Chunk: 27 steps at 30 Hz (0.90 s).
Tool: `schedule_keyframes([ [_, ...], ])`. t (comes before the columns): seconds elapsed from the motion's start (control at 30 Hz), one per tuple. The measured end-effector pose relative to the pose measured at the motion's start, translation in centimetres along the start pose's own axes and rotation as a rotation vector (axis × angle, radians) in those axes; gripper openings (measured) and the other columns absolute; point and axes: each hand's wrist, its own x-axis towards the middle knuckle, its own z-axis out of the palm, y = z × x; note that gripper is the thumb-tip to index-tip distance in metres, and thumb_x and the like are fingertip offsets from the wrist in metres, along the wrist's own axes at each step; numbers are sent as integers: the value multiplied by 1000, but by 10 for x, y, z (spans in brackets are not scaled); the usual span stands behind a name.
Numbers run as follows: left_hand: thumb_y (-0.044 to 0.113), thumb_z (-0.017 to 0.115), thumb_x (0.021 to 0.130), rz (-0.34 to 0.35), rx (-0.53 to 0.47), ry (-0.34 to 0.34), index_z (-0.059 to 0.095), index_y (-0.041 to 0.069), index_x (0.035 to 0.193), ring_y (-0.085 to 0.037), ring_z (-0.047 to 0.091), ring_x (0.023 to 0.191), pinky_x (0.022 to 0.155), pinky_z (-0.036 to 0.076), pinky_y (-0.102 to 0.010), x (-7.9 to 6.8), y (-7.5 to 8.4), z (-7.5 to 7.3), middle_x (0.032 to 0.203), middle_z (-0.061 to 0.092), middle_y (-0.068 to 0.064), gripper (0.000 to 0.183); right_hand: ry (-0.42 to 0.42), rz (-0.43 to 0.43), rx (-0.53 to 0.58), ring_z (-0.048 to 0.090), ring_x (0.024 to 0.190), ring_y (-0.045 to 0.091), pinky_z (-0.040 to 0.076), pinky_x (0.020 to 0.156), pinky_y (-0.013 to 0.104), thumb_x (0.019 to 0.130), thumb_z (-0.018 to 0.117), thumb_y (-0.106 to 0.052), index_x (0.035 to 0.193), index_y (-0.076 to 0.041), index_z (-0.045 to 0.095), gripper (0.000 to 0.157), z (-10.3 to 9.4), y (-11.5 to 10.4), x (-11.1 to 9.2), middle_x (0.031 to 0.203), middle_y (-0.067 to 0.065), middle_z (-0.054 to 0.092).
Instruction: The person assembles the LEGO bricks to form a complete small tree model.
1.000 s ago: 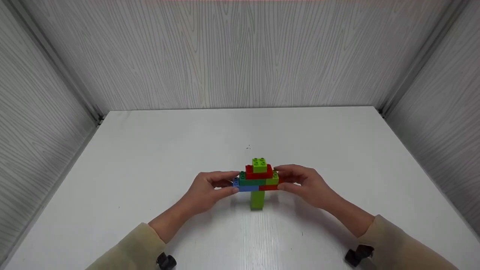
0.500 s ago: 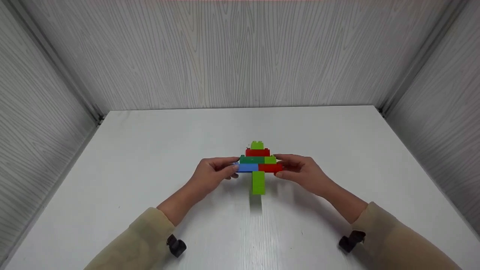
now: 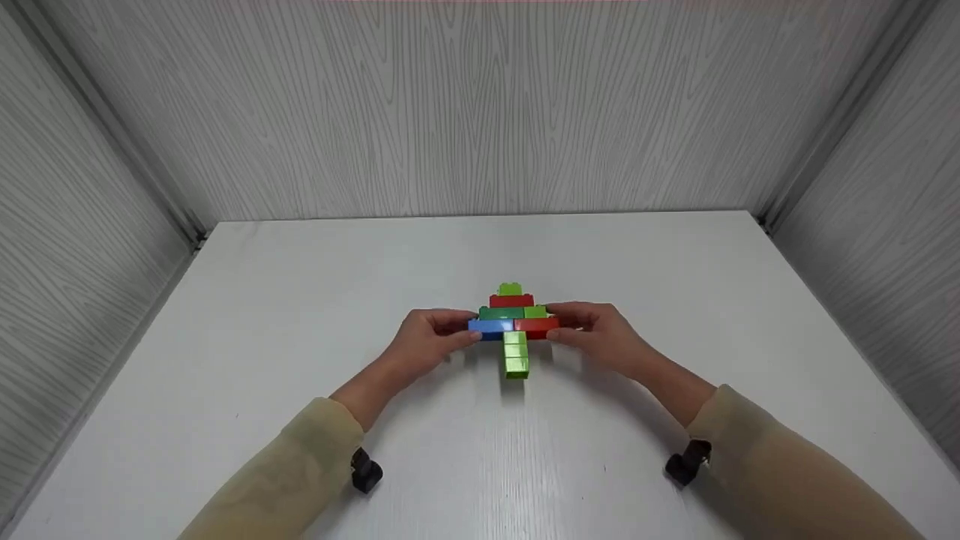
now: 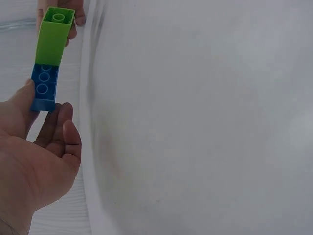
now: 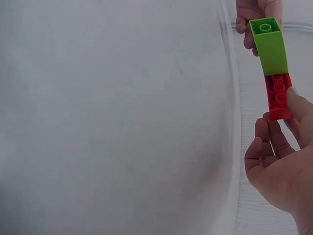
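Observation:
A tree-shaped stack of toy building bricks is held between both hands, tilted so its underside faces the person. Its light green trunk points down and towards the front; the hollow bottom shows in both wrist views. Above come a blue brick beside a red brick, then dark green beside light green, then red, with light green on top. My left hand pinches the blue end between thumb and fingers. On the other side my right hand pinches the red end the same way. The stack's back is hidden.
A white table lies under the hands. Pale wood-grain panels stand at the back and at both sides. Small black devices hang at the sleeve cuffs.
From upright, with the top studs showing, the stack has been raised and tipped back until its underside shows. Both hands have moved slightly away from the person with it, keeping their grip.

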Motion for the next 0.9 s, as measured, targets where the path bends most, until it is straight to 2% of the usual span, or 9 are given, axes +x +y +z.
schedule_keyframes([
  [0.1,27,82,97,-27,29,-10,78,19,131,-21,63,98,73,56,-32,2,-3,0,118,74,-2,35,-14,17,-23,62,121,26,57,93,33,98,79,-30,145,-21,68,49,0,4,4,137,1,69],
  [0.3,23,82,96,-45,48,-16,77,16,131,-23,64,104,85,58,-30,4,-7,0,121,71,-4,36,-39,35,-43,62,122,26,54,95,31,98,79,-31,145,-18,67,50,1,8,8,139,3,68],
  [0.4,22,81,97,-52,51,-25,77,14,131,-22,65,99,85,58,-30,6,-7,0,119,72,-5,36,-45,46,-59,62,122,25,54,95,31,99,79,-31,146,-19,67,50,2,9,8,140,2,67],
  [0.57,20,82,96,-73,56,-42,77,13,131,-21,67,94,81,57,-29,8,-10,0,115,73,-5,36,-57,56,-85,61,122,25,54,99,35,99,78,-30,145,-19,67,49,3,9,9,139,2,67],
  [0.9,23,82,96,-76,155,-34,79,14,128,-22,63,105,88,57,-29,8,-12,1,115,73,-2,33,-56,80,-117,61,123,24,53,103,39,98,80,-30,142,-20,70,46,6,8,10,134,0,70],
])
